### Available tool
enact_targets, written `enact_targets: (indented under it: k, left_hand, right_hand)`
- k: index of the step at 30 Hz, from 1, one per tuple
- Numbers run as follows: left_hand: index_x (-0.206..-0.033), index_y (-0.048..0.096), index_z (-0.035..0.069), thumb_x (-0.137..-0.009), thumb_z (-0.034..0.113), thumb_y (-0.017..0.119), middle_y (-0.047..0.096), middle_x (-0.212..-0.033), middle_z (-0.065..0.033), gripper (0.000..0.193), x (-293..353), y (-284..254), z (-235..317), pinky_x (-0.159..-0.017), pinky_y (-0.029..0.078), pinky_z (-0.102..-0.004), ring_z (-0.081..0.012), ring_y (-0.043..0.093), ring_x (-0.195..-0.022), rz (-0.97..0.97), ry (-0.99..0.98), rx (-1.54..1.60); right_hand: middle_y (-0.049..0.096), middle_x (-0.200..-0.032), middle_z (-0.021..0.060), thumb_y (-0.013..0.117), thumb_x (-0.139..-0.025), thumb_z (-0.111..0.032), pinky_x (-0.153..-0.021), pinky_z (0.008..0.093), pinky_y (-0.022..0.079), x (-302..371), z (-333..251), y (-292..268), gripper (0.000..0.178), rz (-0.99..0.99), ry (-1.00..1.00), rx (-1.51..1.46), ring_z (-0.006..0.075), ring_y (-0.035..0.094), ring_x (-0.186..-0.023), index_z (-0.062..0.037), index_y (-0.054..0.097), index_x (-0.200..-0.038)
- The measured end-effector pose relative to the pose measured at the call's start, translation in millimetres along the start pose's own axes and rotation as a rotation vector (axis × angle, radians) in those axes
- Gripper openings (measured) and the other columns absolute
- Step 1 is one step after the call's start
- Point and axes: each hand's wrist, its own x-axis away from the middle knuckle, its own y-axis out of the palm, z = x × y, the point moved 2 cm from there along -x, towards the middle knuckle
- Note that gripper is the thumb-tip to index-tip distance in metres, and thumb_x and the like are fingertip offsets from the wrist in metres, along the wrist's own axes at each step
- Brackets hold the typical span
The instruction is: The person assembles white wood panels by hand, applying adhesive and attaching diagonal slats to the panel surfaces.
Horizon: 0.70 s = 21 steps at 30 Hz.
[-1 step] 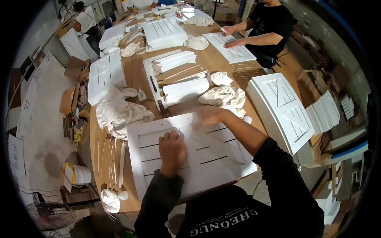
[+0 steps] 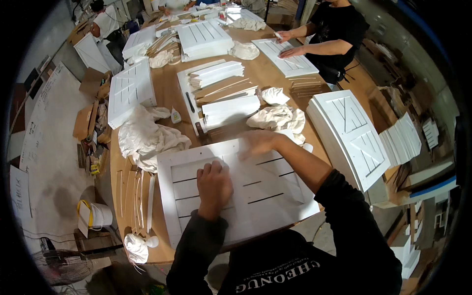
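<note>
A white panel [image 2: 265,219] with dark slots and a raised frame lies on the table right in front of me. My left hand [image 2: 215,189] rests on its left half, fingers curled down against the surface; anything inside them is hidden. Over the panel's far edge is my right hand [image 2: 258,143], smeared by motion, so its fingers and anything in them cannot be made out. Just beyond the panel lies a dark brown block-like piece [image 2: 201,132]. A crumpled white cloth [image 2: 147,135] sits past the far left corner, another cloth [image 2: 278,119] past the far right.
Thin strips [image 2: 142,199] lie left of the panel. A small white bottle [image 2: 175,116] stands beyond. White slats [image 2: 231,110] fill the middle. Stacked slotted panels [image 2: 349,132] stand right. Across the table, a co-worker [image 2: 334,39] handles another panel [image 2: 285,59]. A bucket [image 2: 101,216] is on the floor.
</note>
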Motion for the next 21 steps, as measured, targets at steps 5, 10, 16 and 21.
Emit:
enact_targets:
  k: [5, 10, 16, 21]
  left_hand:
    - [-0.092, 0.066, 0.006, -0.068, 0.007, 0.060, 0.049, -0.081, -0.0063, 0.025, 0, 0, 6, -0.067, 0.037, -0.0370, -0.0249, 0.050, -0.076, -0.083, 0.005, 0.012]
    - [-0.105, 0.063, 0.006, -0.073, 0.007, 0.058, 0.047, -0.081, -0.0052, 0.032, -2, -1, 14, -0.068, 0.037, -0.0344, -0.0221, 0.048, -0.077, -0.095, -0.005, 0.016]
    - [-0.109, 0.061, 0.006, -0.075, 0.008, 0.057, 0.046, -0.082, -0.0051, 0.034, -5, 0, 16, -0.068, 0.037, -0.0335, -0.0209, 0.047, -0.080, -0.143, -0.012, 0.010]
    - [-0.098, 0.064, 0.004, -0.075, 0.007, 0.058, 0.046, -0.079, -0.0051, 0.023, -3, -3, 16, -0.066, 0.036, -0.0338, -0.0207, 0.047, -0.078, -0.112, 0.025, -0.001]
  right_hand:
    - [0.056, -0.122, 0.0206, 0.074, -0.064, -0.050, -0.095, 0.0375, 0.042, -12, -11, -9, 0.087, -0.253, 0.146, 0.039, 0.0315, 0.053, -0.114, -0.0028, 0.045, -0.131]
    - [0.057, -0.120, 0.0202, 0.074, -0.066, -0.048, -0.094, 0.0375, 0.042, -21, -4, -4, 0.082, -0.251, 0.104, 0.063, 0.0313, 0.053, -0.114, -0.0029, 0.046, -0.129]
    - [0.054, -0.124, 0.0213, 0.066, -0.072, -0.056, -0.096, 0.0401, 0.040, -14, -10, -9, 0.080, -0.223, 0.087, 0.071, 0.0334, 0.051, -0.116, -0.0002, 0.047, -0.126]
    - [0.060, -0.111, 0.0251, 0.057, -0.069, -0.071, -0.091, 0.0422, 0.043, -18, -8, 5, 0.084, -0.027, 0.124, 0.141, 0.0374, 0.057, -0.106, 0.0008, 0.058, -0.113]
